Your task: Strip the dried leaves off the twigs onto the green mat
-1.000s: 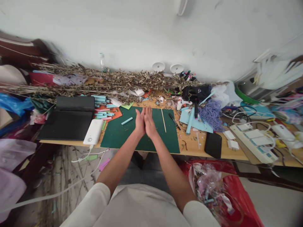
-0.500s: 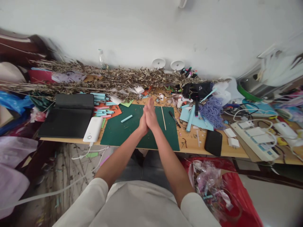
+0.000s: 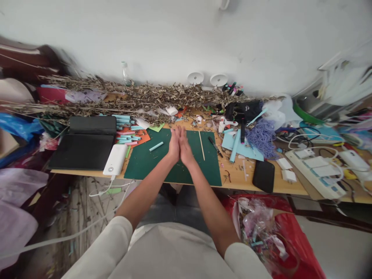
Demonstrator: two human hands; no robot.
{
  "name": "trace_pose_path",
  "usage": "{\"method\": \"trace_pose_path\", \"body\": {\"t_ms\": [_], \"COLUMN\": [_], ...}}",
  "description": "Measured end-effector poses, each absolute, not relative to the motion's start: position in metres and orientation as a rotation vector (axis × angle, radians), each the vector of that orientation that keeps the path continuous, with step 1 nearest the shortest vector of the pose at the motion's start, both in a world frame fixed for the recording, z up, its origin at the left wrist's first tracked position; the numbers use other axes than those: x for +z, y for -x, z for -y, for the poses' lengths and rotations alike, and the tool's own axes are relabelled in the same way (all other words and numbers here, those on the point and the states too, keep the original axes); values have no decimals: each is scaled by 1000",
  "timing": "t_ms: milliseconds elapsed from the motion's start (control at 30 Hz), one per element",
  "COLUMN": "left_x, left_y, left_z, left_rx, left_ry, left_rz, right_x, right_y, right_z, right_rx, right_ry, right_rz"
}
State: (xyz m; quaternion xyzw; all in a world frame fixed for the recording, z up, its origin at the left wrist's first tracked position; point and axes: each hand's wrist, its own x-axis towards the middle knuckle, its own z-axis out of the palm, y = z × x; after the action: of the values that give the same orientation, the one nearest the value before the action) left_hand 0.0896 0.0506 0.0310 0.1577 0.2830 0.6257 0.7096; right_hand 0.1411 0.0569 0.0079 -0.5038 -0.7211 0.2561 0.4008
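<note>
My left hand (image 3: pixel 174 145) and my right hand (image 3: pixel 185 145) are raised over the green cutting mat (image 3: pixel 145 164), palms facing, fingers straight and meeting near the tips. A narrow gap shows between the heels of the palms, and nothing can be seen in it. Left of my hands, a short light-blue paper tube (image 3: pixel 156 146) lies on the mat. To the right, a thin wooden stick (image 3: pixel 201 145) rests there, with a black pen (image 3: pixel 215 146) across the mat's right edge.
Dried stems (image 3: pixel 162 95) run along the back of the table. Rolled paper tubes (image 3: pixel 128 138), a black case (image 3: pixel 83 151) and a power bank (image 3: pixel 115 159) lie left. A glue gun (image 3: pixel 227 124), purple yarn (image 3: pixel 261 135), a phone (image 3: pixel 263 176) and a power strip (image 3: pixel 315 174) lie right.
My hands have parted slightly at the heels of the palms and shifted a little; the left hand now reaches about as far forward as the right. The things on the table have stayed put.
</note>
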Motion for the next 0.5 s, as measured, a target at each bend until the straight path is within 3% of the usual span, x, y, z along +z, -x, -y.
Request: {"method": "trace_pose_path", "body": {"t_ms": [300,500], "left_x": [42,43], "left_y": [-96,-91], "left_z": [-49,-53], "left_rx": [1369,1399], "left_ry": [-355,-471], "left_rz": [-596,-555], "right_x": [19,29], "right_y": [-146,-122], "right_z": [-65,-65], "right_rx": [739,632], "right_ry": [1312,1350], "right_rz": [1769,1804]}}
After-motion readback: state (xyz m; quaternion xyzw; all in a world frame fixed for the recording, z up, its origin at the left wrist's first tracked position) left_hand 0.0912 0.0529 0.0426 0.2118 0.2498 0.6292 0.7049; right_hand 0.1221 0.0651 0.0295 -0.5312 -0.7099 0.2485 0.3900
